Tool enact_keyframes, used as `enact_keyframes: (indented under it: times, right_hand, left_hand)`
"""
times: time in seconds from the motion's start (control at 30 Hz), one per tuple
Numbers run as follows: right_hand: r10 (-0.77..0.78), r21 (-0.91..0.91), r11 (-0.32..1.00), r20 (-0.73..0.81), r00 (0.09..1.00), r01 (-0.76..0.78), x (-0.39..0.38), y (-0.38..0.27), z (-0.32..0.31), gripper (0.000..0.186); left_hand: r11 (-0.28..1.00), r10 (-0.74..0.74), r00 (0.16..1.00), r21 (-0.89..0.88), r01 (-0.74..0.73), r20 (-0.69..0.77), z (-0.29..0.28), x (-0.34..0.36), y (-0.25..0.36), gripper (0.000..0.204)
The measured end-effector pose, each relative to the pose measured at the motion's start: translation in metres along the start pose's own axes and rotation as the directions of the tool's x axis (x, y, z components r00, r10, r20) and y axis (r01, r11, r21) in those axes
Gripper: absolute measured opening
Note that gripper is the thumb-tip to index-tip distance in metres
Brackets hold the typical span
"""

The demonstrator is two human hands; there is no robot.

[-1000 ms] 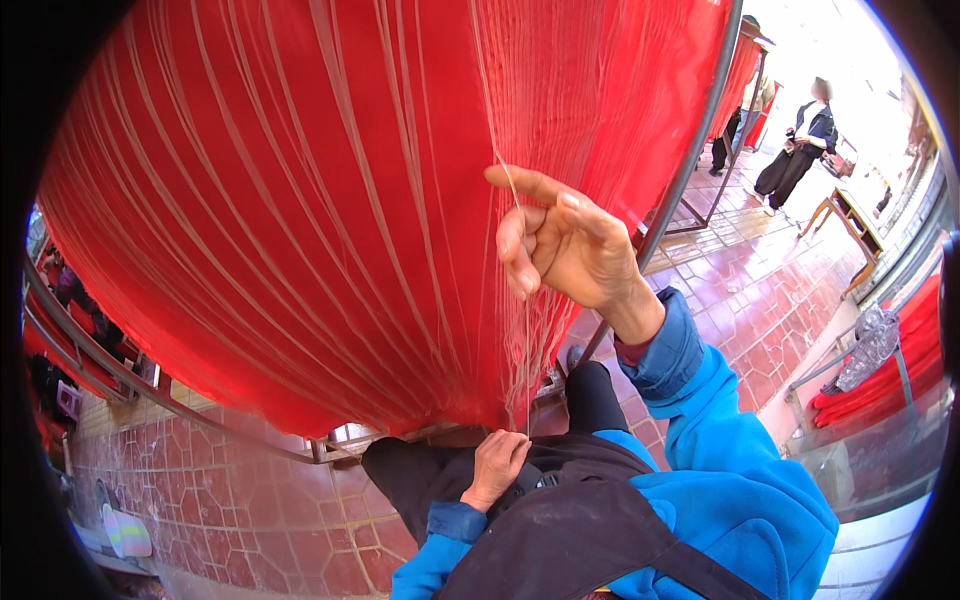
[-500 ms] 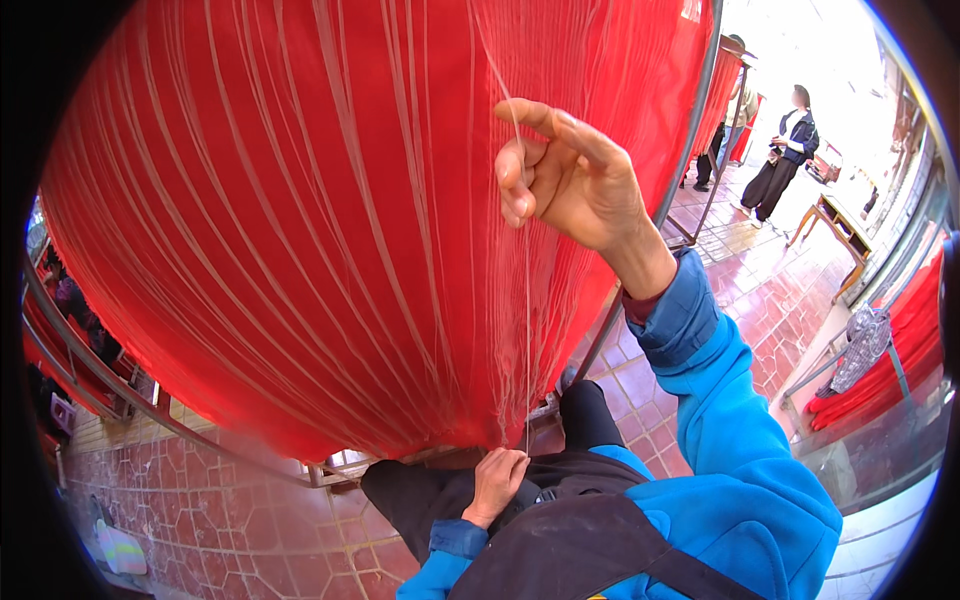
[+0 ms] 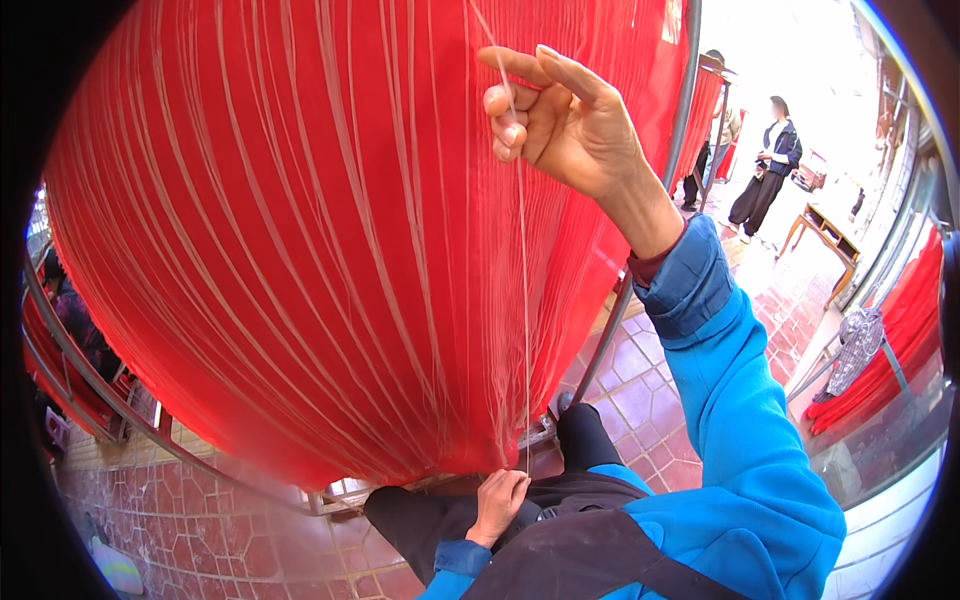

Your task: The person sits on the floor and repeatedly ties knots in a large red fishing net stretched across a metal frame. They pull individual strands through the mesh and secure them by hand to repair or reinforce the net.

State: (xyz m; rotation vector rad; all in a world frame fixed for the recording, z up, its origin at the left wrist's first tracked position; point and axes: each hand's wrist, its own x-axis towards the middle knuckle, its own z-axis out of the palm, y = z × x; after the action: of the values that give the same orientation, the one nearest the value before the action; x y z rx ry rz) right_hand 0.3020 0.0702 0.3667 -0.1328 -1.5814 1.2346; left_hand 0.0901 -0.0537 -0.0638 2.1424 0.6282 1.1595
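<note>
A large red cloth (image 3: 449, 225), covered with long loose pale threads, hangs spread in front of me. Low at its bottom edge, close to my lap, my left hand (image 3: 497, 505) is closed in a pinch on the lower end of a single thread (image 3: 525, 330). From there the thread runs taut upward to my right hand (image 3: 575, 125), raised in front of the cloth. Its index finger points left across the thread and the lower fingers curl around it. Beside this line, the strands converge toward the cloth's bottom edge.
A metal frame bar (image 3: 684, 110) borders the cloth at right. Red paving tiles (image 3: 260, 520) lie below. Further back, a person in dark clothing (image 3: 765, 170) stands near a wooden table (image 3: 825, 235). More red cloth (image 3: 890, 355) hangs at far right.
My right hand has moved up and slightly left, with the thread still across its fingers. My left hand stays near the cloth's bottom edge, and the view has shifted a little.
</note>
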Motion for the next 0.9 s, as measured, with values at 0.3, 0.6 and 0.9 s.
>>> enact_keyframes:
  times: [0.3,0.6,0.9]
  right_hand:
    - [0.055,0.096,0.994,-0.01,0.998,-0.054,0.035,-0.032,0.009,0.042]
    - [0.095,0.204,0.975,-0.008,0.995,-0.091,0.078,-0.064,0.017,0.032]
    - [-0.031,0.14,0.989,-0.119,0.992,0.047,0.125,-0.094,0.028,0.029]
  left_hand:
    - [1.0,0.011,1.0,-0.005,-0.011,-0.01,0.003,-0.002,-0.004,0.011]
    - [1.0,0.007,1.0,-0.012,-0.007,-0.009,0.003,-0.003,-0.006,0.011]
    - [1.0,-0.005,0.999,-0.014,0.004,-0.037,0.001,-0.002,-0.014,0.012]
